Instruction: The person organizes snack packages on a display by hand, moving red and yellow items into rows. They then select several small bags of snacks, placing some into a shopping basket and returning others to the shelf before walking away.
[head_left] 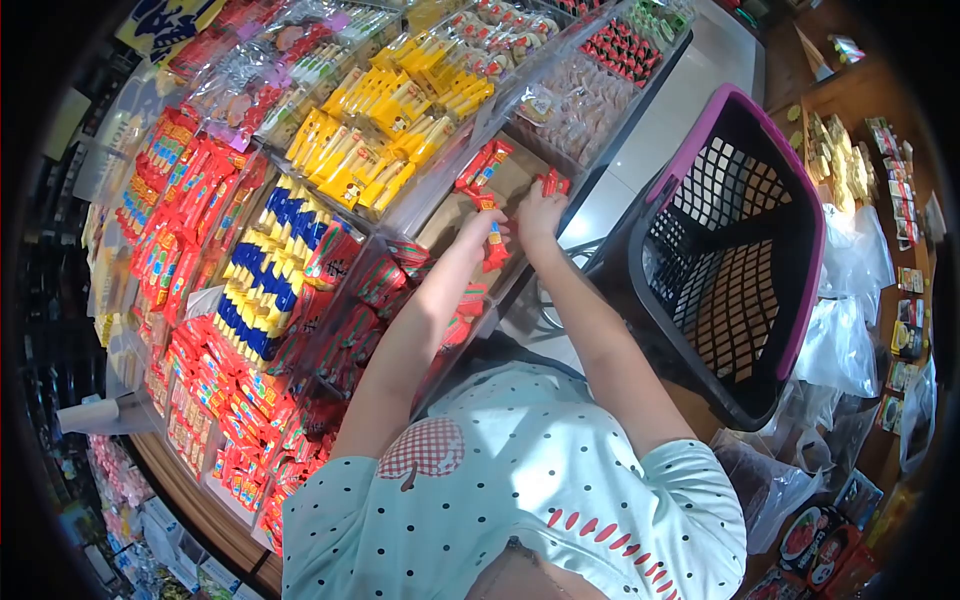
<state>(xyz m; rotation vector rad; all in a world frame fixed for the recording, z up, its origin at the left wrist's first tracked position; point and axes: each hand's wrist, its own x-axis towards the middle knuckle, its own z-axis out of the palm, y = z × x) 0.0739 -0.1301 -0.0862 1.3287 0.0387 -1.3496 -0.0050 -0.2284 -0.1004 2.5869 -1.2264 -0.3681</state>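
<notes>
Just left of the purple-rimmed basket (pixel 700 150), my left hand (pixel 487 226) is clamped on a red packet (pixel 496 252), whose long axis runs back toward me. My right hand (pixel 540 215) pinches a second packet (pixel 552 183) at its fingertips.

A tiered display shelf (pixel 632 110) slanted away, split by clear plastic walls into compartments. Yellow packets (pixel 385 130) lay heaped in its middle bins, with blue-and-yellow packets (pixel 262 270) in the bin below them. Red wrappers (pixel 185 200) crowded the left bins and ran down the lower tiers. Towards the far end lay pale packets (pixel 580 105), and beyond them red-and-green packets (pixel 625 45). One compartment (pixel 520 178) showed its bare brown bottom, with only some loose red packets (pixel 484 165) lying in it.
</notes>
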